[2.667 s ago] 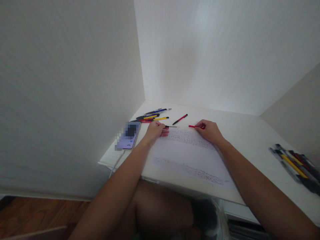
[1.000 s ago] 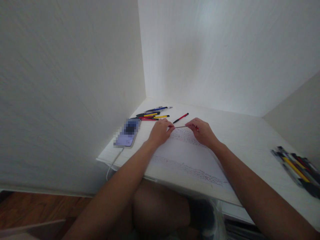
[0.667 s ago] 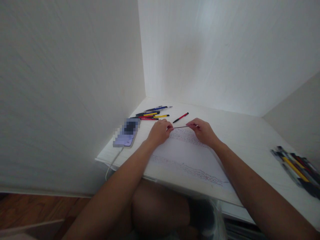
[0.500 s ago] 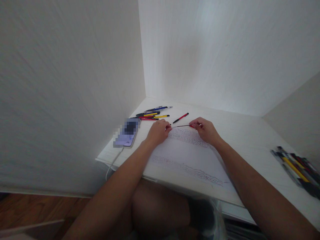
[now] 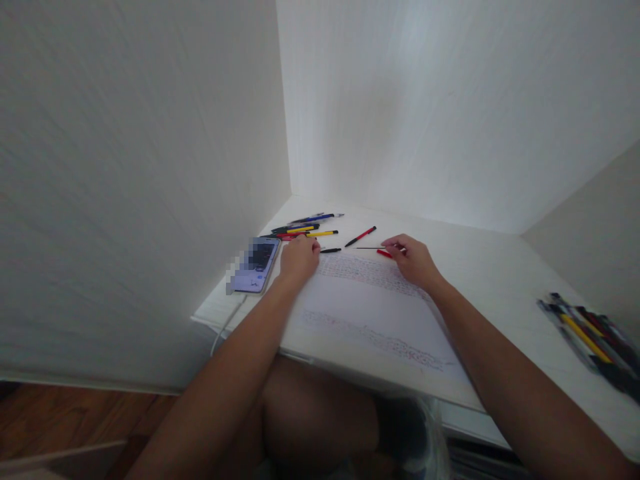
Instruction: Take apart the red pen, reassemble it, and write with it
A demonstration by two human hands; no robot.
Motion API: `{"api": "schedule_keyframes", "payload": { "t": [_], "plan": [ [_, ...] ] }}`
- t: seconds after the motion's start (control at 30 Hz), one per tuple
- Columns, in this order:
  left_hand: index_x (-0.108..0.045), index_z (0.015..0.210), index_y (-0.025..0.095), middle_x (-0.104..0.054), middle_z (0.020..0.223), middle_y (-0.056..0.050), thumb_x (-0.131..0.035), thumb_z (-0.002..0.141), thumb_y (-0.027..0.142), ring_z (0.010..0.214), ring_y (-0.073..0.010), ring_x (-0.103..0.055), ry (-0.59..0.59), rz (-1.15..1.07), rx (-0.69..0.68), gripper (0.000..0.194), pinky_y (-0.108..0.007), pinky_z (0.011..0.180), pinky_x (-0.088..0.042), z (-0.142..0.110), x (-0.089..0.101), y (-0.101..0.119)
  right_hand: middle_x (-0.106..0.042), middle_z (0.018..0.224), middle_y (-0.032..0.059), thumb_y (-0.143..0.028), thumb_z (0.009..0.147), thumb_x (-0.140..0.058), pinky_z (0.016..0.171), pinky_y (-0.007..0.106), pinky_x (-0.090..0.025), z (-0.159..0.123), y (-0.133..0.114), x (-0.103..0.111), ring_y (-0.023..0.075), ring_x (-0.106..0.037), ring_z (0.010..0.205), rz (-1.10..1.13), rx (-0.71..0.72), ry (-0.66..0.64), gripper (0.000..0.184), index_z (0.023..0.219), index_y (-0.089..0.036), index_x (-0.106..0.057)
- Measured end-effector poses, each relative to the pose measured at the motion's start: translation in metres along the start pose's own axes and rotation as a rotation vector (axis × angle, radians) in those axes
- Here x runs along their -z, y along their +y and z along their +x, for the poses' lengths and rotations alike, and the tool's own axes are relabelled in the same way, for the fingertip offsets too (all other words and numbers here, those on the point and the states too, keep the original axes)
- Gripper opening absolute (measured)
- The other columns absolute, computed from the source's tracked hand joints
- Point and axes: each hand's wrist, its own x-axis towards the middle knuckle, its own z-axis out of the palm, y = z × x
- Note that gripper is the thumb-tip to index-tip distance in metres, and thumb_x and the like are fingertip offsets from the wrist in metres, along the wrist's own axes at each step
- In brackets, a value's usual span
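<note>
A thin dark rod [image 5: 369,248] sits just beyond the far edge of the handwritten paper [image 5: 370,300], pinched at one end by the right hand [image 5: 409,259], its fingertips drawn close together. A red tube [image 5: 384,253] pokes out from under those same fingers, pointing left, right by the paper's far edge. Off the paper's far left corner I see the left hand [image 5: 300,259] with its fingers curled in; a short black pen part [image 5: 331,251] lies at its fingertips, and I can't tell whether it is gripped or merely touched.

A red pen with a black grip [image 5: 361,237] rests at a slant farther beyond the paper. Past its far left corner there's a loose heap of pens [image 5: 300,231], blue, yellow, red and black. The phone [image 5: 260,263], screen lit and partly blurred out, is to the paper's left, with a white cable [image 5: 231,325] running from it over the desk edge. Well apart to the paper's right, a bundle of pens [image 5: 590,340] lies on the white desk [image 5: 490,280], rather blurred.
</note>
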Motion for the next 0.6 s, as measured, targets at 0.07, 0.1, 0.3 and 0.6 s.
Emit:
{"api": "schedule_keyframes", "payload": {
  "t": [0.07,0.1,0.3,0.6],
  "plan": [
    [-0.072,0.088,0.019,-0.066,0.095,-0.011,-0.051,0.091,0.022,0.084,-0.0255,-0.061,-0.012,-0.002,0.017,0.021,-0.037,0.077,-0.048,-0.001,0.000,0.000,-0.072,0.097,0.0107,-0.028,0.091,-0.050,0.076,0.041,-0.053,0.000,0.000,0.000,0.0221,-0.064,0.085,0.002,-0.005,0.002,0.024,0.097,-0.019,-0.072],
    [-0.072,0.089,0.019,-0.066,0.095,-0.011,-0.052,0.091,0.022,0.085,-0.0253,-0.061,-0.021,-0.011,0.028,0.021,-0.037,0.080,-0.048,-0.001,0.000,0.000,-0.072,0.097,0.0106,-0.028,0.090,-0.051,0.076,0.042,-0.053,0.000,-0.001,0.000,0.0221,-0.064,0.084,0.004,-0.007,0.004,0.024,0.096,-0.020,-0.072],
    [-0.071,0.102,0.017,-0.063,0.106,-0.012,-0.058,0.093,0.023,0.106,-0.0271,-0.056,0.063,-0.185,-0.079,0.017,-0.041,0.100,-0.041,0.000,-0.005,0.005,-0.072,0.090,0.0096,-0.029,0.088,-0.053,0.072,0.039,-0.053,0.000,-0.009,0.000,0.0198,-0.063,0.077,0.035,-0.019,0.002,0.023,0.095,-0.019,-0.072],
    [-0.071,0.097,0.021,-0.064,0.096,-0.006,-0.066,0.093,0.030,0.093,-0.0212,-0.058,-0.040,-0.348,-0.402,0.011,-0.035,0.089,-0.043,-0.010,-0.006,0.034,-0.073,0.088,0.0057,-0.031,0.088,-0.061,0.071,0.036,-0.052,-0.001,-0.023,-0.001,0.0181,-0.064,0.074,0.110,0.034,-0.102,0.016,0.094,-0.021,-0.072]
  ]
}}
